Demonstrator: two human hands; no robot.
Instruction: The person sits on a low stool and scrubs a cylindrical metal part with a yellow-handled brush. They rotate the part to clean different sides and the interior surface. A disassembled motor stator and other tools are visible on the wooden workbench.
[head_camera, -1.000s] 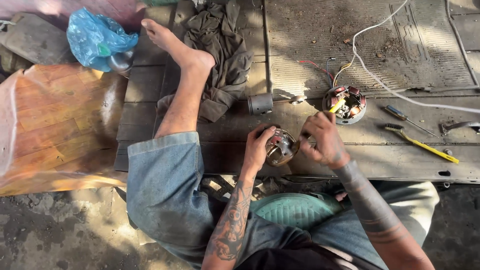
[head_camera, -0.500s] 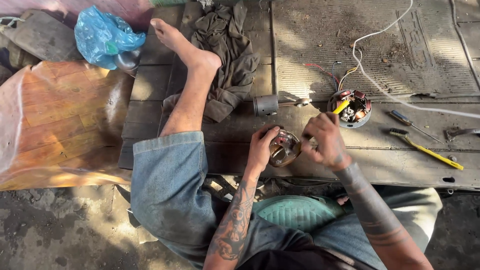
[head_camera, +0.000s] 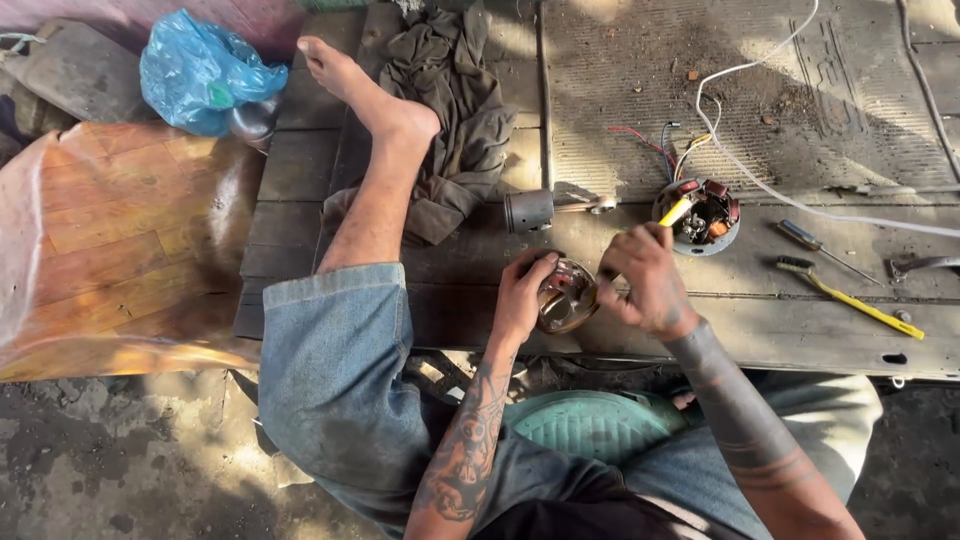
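On worn planks (head_camera: 640, 330), left hand (head_camera: 520, 300) grips a round metal part (head_camera: 566, 295); right hand (head_camera: 650, 285) pinches its rim.

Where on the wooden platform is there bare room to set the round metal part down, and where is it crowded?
Bare planks lie left of the outstretched leg, and along the near edge between the right hand and the yellow-handled brush. Crowded: the strip behind the hands, with the piston, coil plate, its wires, and a screwdriver. The left hand grips the round metal part.

white cable (head_camera: 800, 205) cut off at right edge, tool tip under right hand (head_camera: 645, 280) hidden
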